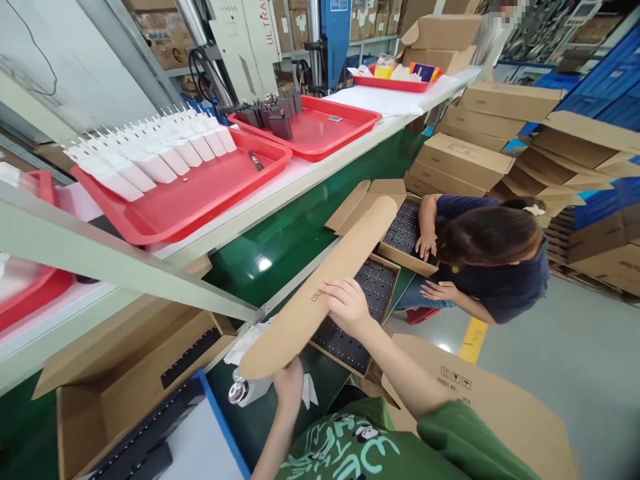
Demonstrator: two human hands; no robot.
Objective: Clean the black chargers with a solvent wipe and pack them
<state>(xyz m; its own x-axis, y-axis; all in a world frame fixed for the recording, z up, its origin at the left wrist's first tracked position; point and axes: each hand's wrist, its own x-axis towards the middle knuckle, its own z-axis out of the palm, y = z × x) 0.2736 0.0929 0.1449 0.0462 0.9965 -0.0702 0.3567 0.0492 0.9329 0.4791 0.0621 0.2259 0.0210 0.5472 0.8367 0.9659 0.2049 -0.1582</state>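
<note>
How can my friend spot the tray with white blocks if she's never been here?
Find the long bench. On it, look for a red tray with a row of spiky white blocks. The next tray, farther along, is red too but holds black blocks.

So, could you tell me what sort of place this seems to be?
Probably a factory assembly or packing area: red trays of small parts line a long shelf, cardboard cartons are stacked beyond, and an open box stands at the bench.
</note>
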